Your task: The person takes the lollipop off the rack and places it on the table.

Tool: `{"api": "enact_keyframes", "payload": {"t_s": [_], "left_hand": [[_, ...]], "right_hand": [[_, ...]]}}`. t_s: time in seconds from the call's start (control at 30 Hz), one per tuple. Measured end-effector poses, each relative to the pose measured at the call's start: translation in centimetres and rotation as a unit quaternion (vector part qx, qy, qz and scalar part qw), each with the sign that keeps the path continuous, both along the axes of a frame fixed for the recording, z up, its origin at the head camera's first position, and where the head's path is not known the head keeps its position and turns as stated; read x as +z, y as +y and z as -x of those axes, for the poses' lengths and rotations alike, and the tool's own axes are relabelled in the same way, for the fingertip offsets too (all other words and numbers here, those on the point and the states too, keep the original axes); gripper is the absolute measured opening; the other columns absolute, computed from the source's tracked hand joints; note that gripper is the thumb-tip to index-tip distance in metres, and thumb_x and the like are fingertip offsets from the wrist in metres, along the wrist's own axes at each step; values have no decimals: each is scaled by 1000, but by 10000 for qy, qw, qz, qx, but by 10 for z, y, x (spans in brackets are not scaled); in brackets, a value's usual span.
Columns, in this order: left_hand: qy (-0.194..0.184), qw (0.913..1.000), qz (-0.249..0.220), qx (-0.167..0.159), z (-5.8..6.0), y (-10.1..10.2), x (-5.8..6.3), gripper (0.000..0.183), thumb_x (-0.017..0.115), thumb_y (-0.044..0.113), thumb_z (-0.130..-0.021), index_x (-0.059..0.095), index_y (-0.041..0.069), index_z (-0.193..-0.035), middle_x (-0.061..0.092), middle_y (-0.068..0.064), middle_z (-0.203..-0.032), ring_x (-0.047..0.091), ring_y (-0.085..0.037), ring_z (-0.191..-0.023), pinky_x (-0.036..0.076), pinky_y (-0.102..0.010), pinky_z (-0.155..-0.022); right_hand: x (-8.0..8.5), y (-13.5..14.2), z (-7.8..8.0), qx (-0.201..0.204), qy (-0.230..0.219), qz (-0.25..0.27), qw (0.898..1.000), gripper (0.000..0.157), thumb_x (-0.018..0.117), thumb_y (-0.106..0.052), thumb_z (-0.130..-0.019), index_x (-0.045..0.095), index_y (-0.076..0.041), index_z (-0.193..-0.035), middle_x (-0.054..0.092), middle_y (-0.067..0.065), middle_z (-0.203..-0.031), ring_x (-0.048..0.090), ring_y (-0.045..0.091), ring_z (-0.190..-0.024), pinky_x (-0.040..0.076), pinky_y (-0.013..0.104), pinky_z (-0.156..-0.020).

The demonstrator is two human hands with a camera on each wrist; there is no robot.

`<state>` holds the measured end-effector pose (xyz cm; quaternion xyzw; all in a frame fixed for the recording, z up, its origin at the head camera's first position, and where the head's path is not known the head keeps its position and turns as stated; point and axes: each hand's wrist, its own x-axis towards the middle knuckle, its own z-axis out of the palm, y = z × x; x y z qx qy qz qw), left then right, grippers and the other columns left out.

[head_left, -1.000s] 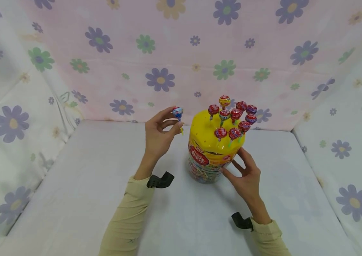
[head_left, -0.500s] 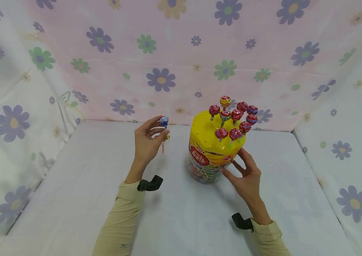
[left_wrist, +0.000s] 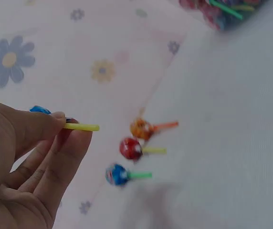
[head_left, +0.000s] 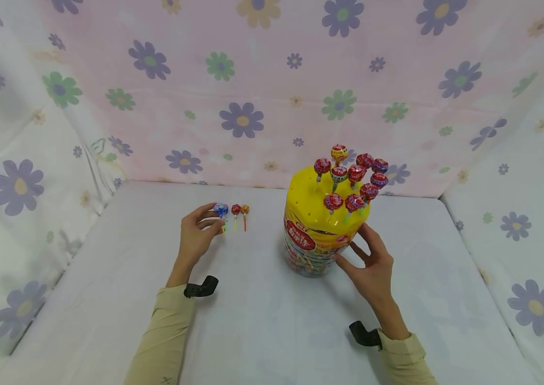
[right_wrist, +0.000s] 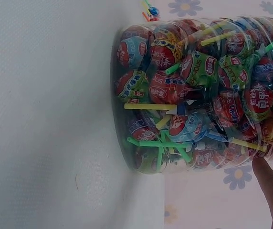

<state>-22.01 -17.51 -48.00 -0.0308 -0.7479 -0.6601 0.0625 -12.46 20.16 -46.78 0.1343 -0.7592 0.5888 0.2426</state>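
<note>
Comparing positions, we find the left hand (head_left: pixel 197 232) now lower, centre-left, pinching a blue-wrapped lollipop (left_wrist: pixel 81 127), not yet set down, near three loose lollipops (left_wrist: pixel 130 148); right hand (head_left: pixel 370 270) grips lollipop jar (head_left: pixel 300 235).

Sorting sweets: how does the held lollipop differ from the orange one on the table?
The held lollipop has blue wrapping and a yellow stick; the orange lollipop, orange wrapping and stick. The left hand pinches the held lollipop; the orange lollipop lies on the table. Both are wrapped.

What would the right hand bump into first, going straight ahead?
The yellow-topped jar, straight away: the right hand seems to be touching its side, though depth is hard to judge.
</note>
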Motion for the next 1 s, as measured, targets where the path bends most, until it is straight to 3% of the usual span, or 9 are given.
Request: {"api": "enact_keyframes", "payload": {"t_s": [0.3,0.5,0.77,1.0], "left_hand": [[-515,9971,511,218,11,-18,-19,49,67,-6,-92,55,-7,-139,63,-33,-121,67,0,-80,60,-18,-68],[-800,9863,1361,487,26,-20,-27,46,66,-1,-91,58,-6,-136,68,-29,-117,68,-5,-79,55,-12,-63],[-845,9784,1770,647,43,-17,-26,47,68,-1,-89,59,-9,-134,70,-30,-113,72,-23,-85,52,-13,-60],[-526,9726,2144,724,50,-15,-30,42,71,-1,-87,64,-10,-127,72,-30,-105,73,-40,-93,50,-14,-62]], "right_hand": [[-1,0,-1,-25,-6,-6,10000,86,78,20,-76,48,-10,-151,53,8,-149,49,19,-140,52,23,-101],[-2,0,1,10,3,6,10000,86,78,20,-76,48,-11,-151,53,9,-149,48,20,-140,52,23,-101],[0,0,0,26,-54,77,10000,87,79,19,-75,48,-11,-151,52,8,-149,48,22,-141,52,24,-102],[0,1,0,22,-32,70,10000,87,79,19,-75,48,-12,-151,52,9,-149,48,22,-141,52,24,-102]]}}
